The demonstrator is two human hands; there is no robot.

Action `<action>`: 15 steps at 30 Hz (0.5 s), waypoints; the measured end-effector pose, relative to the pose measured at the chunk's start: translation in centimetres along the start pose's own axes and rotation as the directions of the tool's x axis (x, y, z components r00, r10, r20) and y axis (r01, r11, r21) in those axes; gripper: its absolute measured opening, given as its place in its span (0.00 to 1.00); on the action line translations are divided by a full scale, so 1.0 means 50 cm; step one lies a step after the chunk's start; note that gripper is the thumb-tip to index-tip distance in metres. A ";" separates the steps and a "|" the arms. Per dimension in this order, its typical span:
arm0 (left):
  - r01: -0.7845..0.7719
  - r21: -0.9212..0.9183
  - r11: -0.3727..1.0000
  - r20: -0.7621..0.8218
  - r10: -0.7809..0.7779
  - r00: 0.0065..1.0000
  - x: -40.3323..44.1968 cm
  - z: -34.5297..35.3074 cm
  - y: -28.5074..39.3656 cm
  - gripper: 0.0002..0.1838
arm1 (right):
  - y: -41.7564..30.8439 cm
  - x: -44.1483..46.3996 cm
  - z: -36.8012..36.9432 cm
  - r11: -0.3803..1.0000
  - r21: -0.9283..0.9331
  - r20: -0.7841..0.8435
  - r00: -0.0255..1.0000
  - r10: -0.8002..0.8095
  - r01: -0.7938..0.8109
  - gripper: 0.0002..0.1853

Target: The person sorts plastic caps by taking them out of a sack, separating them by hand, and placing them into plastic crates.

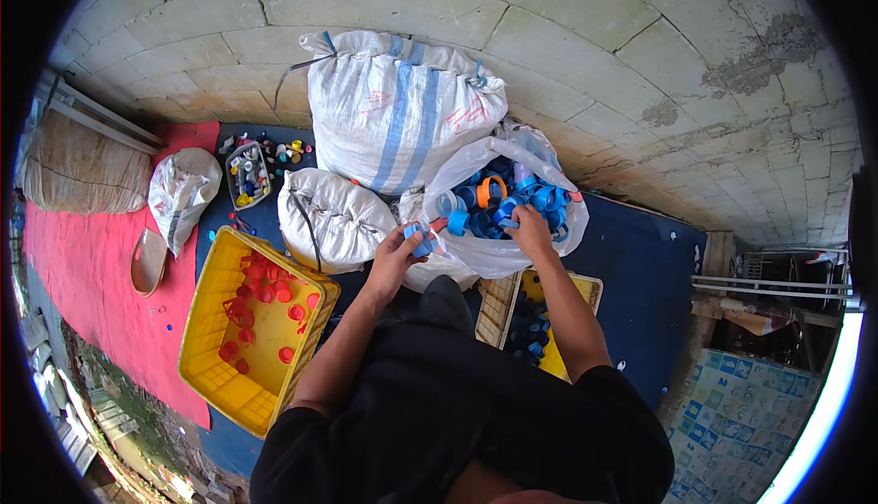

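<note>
My left hand [395,252] is closed around a light blue plastic cap [418,238], just left of the bag's mouth. A small red piece [438,226] shows beside it; what it belongs to I cannot make out. My right hand [530,232] reaches over the near edge of a translucent plastic bag [494,259], its fingers closed on a blue plastic cap [508,219]. Inside the bag lie several blue caps and rings, and one orange ring [491,192] stands out among them.
Left of me is a yellow crate [206,335] holding several red caps. Another yellow crate [585,295] with dark caps sits under my right forearm. White sacks [366,106] lean on the block wall. A small basket [249,175] holds mixed caps.
</note>
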State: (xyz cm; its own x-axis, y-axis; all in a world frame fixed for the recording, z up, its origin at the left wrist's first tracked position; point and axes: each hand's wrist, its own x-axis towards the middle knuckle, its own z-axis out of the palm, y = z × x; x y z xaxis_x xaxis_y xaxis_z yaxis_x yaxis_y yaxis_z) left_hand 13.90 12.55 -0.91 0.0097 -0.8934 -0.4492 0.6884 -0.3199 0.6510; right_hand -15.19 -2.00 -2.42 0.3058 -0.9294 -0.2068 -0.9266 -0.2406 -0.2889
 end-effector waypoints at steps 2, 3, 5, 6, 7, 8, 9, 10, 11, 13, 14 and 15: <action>0.004 0.035 0.999 0.015 -0.005 1.000 0.004 0.008 0.005 0.19 | 0.006 -0.022 0.006 0.990 0.126 -0.132 0.990 -0.041 0.058 0.16; -0.001 0.035 0.999 0.019 0.000 1.000 0.005 0.012 0.010 0.19 | 0.003 -0.031 0.003 0.990 0.124 -0.138 0.989 -0.043 0.060 0.16; 0.009 0.139 0.990 0.064 -0.018 0.998 0.006 0.021 0.016 0.20 | -0.001 -0.052 -0.002 0.956 0.281 -0.225 0.974 -0.015 0.080 0.16; 0.010 0.139 0.990 0.067 -0.020 0.998 0.009 0.021 0.012 0.20 | -0.018 -0.066 -0.014 0.953 0.288 -0.283 0.959 -0.006 0.090 0.16; 0.043 0.127 0.991 0.101 -0.056 0.993 0.015 0.019 0.005 0.20 | -0.026 -0.076 -0.019 0.954 0.286 -0.284 0.959 -0.001 0.086 0.16; 0.077 0.117 0.990 0.135 -0.092 0.987 0.020 0.018 -0.001 0.20 | -0.033 -0.085 -0.022 0.942 0.317 -0.326 0.945 0.001 0.108 0.16; 0.081 0.120 0.989 0.140 -0.097 0.985 0.020 0.024 -0.005 0.20 | -0.040 -0.092 -0.027 0.929 0.346 -0.368 0.930 0.005 0.132 0.16; 0.109 0.086 0.990 0.156 -0.122 0.980 0.018 0.032 -0.010 0.20 | -0.052 -0.101 -0.040 0.929 0.347 -0.369 0.929 0.013 0.125 0.16; 0.137 0.053 0.989 0.173 -0.144 0.974 0.017 0.039 -0.014 0.20 | -0.063 -0.109 -0.055 0.886 0.463 -0.238 0.962 0.132 -0.007 0.15; 0.185 0.074 0.980 0.214 -0.197 0.957 0.014 0.049 -0.019 0.20 | -0.064 -0.116 -0.050 0.817 0.557 -0.092 0.966 0.243 -0.152 0.15; 0.226 0.093 0.970 0.251 -0.243 0.937 0.013 0.054 -0.020 0.19 | -0.055 -0.113 -0.031 0.596 0.787 -0.041 0.951 0.308 -0.159 0.14; 0.265 0.112 0.958 0.285 -0.286 0.915 0.012 0.061 -0.019 0.18 | -0.069 -0.111 -0.034 0.316 0.938 0.027 0.936 0.350 -0.145 0.14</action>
State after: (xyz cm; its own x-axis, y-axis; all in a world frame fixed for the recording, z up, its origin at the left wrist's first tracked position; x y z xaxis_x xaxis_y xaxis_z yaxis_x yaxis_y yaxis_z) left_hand 11.06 11.37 0.07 -0.3948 -0.8156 -0.4231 0.5805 -0.5783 0.5732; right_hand -14.07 3.54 1.30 -0.0318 -0.9470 -0.3197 -0.1315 0.3211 -0.9379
